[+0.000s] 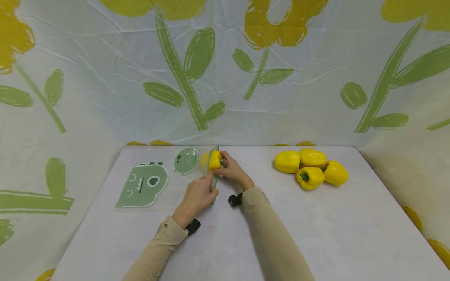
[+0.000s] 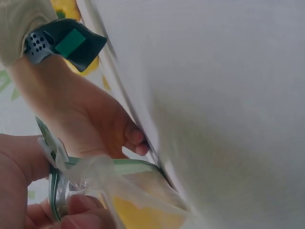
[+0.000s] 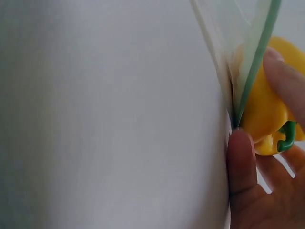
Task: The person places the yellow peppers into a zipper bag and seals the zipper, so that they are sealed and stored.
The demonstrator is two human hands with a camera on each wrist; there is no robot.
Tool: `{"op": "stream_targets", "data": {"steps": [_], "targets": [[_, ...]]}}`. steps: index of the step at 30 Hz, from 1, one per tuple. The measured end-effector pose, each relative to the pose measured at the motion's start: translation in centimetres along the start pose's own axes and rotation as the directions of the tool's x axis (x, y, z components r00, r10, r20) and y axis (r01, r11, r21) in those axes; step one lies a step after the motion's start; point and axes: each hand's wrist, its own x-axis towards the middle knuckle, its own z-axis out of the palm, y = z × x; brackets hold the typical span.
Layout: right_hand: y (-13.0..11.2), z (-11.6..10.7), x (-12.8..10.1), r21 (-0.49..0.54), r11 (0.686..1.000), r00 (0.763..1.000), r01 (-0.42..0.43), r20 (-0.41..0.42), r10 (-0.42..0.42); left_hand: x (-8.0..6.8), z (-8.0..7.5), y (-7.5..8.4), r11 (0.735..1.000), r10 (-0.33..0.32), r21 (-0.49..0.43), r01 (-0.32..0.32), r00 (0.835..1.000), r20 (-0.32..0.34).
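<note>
The left hand [image 1: 198, 195] pinches the green-edged mouth of a clear bag [image 1: 211, 166]. The right hand [image 1: 233, 169], fingers curled, holds a yellow pepper [image 1: 215, 160] at that opening, near the table's [image 1: 316, 234] back edge. Four more peppers [image 1: 311, 168] lie toward the back right corner.

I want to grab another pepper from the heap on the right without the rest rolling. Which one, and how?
Take the front pepper, from the near side, fingers round its body just below the green stem. It lies foremost and nothing rests on it, so the heap behind should probably stay put.
</note>
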Motion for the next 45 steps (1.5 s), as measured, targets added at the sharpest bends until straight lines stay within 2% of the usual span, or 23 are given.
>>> {"op": "stream_targets", "data": {"steps": [7,13,15,22,30,38,45], "targets": [[-0.8,0.5,0.1,-0.071,0.997,0.999,-0.022,-0.036,0.019,-0.1,0.0,0.0,1.000,0.008,-0.007,-0.008,1.000,0.002],[-0.5,0.1,0.0,0.013,0.998,0.998,-0.066,-0.013,0.066,0.0,0.1,0.0,1.000,0.000,-0.001,0.000,1.000,0.010],[-0.4,0.1,0.1,0.018,0.998,0.998,-0.062,-0.014,0.062,0.0,0.1,0.0,1.000,0.000,-0.001,0.000,1.000,0.010],[-0.8,0.7,0.2,-0.074,0.997,0.998,-0.012,-0.059,0.007,-0.1,0.0,0.0,1.000,0.027,-0.001,-0.027,1.000,-0.006],[-0.5,0.8,0.1,0.028,0.999,0.995,-0.030,-0.091,0.032,-0.1,0.0,0.0,1.000,0.022,-0.007,-0.022,1.000,-0.005],[-1.1,1.2,0.2,-0.075,0.997,0.990,-0.006,-0.143,-0.004,-0.2,0.2,0.0,1.000,0.031,-0.006,-0.031,0.999,-0.018],[-0.7,0.8,0.2,-0.033,0.999,0.998,0.002,-0.070,-0.005,-0.1,0.2,-0.2,1.000,0.024,-0.003,-0.024,1.000,-0.020]]}}
